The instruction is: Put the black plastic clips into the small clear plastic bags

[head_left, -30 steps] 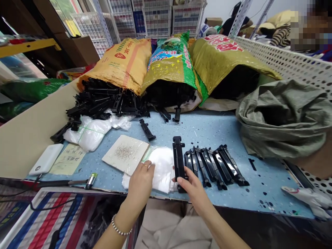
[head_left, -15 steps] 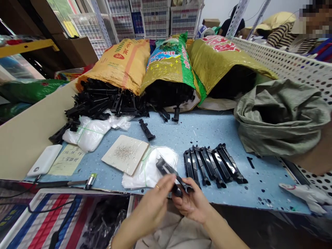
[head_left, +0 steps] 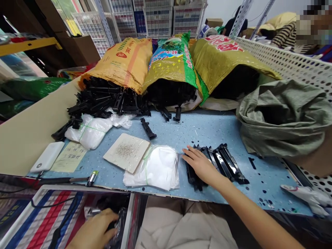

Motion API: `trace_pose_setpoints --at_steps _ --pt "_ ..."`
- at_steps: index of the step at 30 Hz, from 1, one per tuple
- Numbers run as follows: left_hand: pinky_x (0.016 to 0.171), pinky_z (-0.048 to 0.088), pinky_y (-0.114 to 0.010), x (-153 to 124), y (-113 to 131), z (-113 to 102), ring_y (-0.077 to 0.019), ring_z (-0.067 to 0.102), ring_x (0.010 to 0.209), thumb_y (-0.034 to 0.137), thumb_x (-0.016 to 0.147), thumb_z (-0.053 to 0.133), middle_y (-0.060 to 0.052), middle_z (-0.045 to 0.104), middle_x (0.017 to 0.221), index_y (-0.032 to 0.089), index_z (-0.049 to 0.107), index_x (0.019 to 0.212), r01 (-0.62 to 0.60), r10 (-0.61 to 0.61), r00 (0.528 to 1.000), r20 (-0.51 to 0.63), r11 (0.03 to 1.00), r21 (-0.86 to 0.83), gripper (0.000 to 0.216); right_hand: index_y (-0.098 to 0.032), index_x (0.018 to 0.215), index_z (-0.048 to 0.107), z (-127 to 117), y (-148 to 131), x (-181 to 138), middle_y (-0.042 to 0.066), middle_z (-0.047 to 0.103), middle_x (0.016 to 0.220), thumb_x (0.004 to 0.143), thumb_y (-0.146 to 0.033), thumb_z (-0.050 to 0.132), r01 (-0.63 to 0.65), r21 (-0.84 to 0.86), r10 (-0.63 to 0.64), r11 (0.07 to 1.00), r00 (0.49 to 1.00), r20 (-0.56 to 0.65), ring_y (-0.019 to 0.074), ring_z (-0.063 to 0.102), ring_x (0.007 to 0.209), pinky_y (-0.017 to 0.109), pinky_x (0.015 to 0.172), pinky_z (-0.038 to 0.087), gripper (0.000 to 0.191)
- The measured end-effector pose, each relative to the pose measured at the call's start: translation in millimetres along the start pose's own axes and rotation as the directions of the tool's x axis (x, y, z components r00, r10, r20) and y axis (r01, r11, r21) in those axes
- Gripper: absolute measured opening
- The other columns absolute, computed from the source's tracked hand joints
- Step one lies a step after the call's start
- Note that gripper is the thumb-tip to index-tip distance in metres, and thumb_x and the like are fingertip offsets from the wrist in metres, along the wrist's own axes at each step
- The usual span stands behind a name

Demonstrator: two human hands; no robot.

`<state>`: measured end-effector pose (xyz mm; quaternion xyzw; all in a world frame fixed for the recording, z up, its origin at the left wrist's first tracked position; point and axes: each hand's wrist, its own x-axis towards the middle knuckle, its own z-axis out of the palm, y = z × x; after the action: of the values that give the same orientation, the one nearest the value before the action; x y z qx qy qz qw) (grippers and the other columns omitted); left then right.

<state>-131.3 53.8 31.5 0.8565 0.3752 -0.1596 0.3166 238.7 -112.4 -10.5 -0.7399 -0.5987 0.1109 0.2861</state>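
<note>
My right hand [head_left: 199,164] lies with fingers stretched out over the left end of a row of black plastic parts [head_left: 228,164], touching them. The parts lie side by side, slanted, and the hand covers some of them. At the lower left, my left hand [head_left: 97,224] reaches over a crate [head_left: 131,211] below the table edge. Its fingers are bent and apart, near black items in clear plastic [head_left: 121,216]; no held thing shows. A stack of clear plastic bags [head_left: 163,166] tied with green string lies between the hands, partly under a pale square board [head_left: 124,152].
Several sacks, including an orange one [head_left: 124,62], spill black parts at the back. A loose black part [head_left: 148,128] lies mid-table. A hammer [head_left: 92,178], white power bank [head_left: 48,156] and note [head_left: 68,157] lie left. A grey-green sack [head_left: 282,117] stands right, beside another person's arm.
My hands have parted. The black part they held is no longer between them. My left hand has gone down left to the crate; my right hand has moved onto the row of parts.
</note>
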Motion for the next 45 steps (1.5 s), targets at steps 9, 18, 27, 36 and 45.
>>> trace_pose_setpoints --at_steps 9,18,27,36,45 --pt "0.083 0.045 -0.039 102.4 136.0 54.4 -0.0276 0.057 0.094 0.026 0.081 0.055 -0.013 0.060 0.098 0.016 0.060 0.088 -0.297 0.226 0.847 -0.481 0.952 -0.077 0.013 -0.030 0.116 0.064 -46.8 14.4 -0.8 0.003 0.060 0.128 0.090 -0.013 0.046 0.107 0.054 -0.111 0.993 0.992 0.065 0.0234 0.046 0.128 0.048 0.108 0.035 0.036" --pt "0.059 0.036 -0.023 140.2 122.5 35.8 -0.0126 0.049 0.059 0.028 0.071 0.064 0.002 0.052 0.062 0.018 0.049 0.058 -0.268 0.101 0.916 -0.389 0.875 -0.403 0.022 -0.024 0.117 0.063 -14.0 -17.2 -30.2 0.007 0.065 0.115 0.084 -0.043 0.061 -0.330 0.749 0.377 0.574 0.919 0.116 0.0268 0.057 0.109 0.042 0.092 0.048 0.038" --pt "0.050 0.030 -0.021 140.9 119.3 33.9 -0.0090 0.042 0.049 0.031 0.062 0.065 0.006 0.048 0.051 0.018 0.050 0.055 -0.223 0.057 0.957 -0.286 0.774 -0.592 0.022 -0.016 0.090 0.067 16.6 -68.7 9.2 0.009 0.071 0.094 0.075 -0.044 0.073 -0.301 0.945 0.373 -0.130 0.868 0.328 0.0258 0.065 0.100 0.039 0.087 0.050 0.032" --pt "0.051 0.034 -0.020 140.3 117.3 33.9 -0.0085 0.045 0.051 0.030 0.058 0.071 0.005 0.050 0.055 0.019 0.040 0.055 -0.246 0.069 0.958 -0.277 0.694 -0.677 0.033 -0.014 0.090 0.069 32.0 -63.7 20.7 0.007 0.071 0.088 0.072 -0.042 0.076 -0.342 0.932 0.382 -0.121 0.850 0.362 0.0212 0.067 0.087 0.031 0.076 0.051 0.034" --pt "0.065 0.040 -0.022 126.0 101.9 27.3 -0.0117 0.053 0.067 0.030 0.076 0.057 0.003 0.056 0.068 0.020 0.046 0.070 -0.369 0.074 0.891 -0.449 0.694 -0.618 0.016 -0.013 0.089 0.069 39.1 -65.2 15.5 0.010 0.072 0.090 0.074 -0.041 0.075 -0.310 0.918 0.374 -0.249 0.843 0.386 0.0232 0.067 0.095 0.031 0.083 0.050 0.032"
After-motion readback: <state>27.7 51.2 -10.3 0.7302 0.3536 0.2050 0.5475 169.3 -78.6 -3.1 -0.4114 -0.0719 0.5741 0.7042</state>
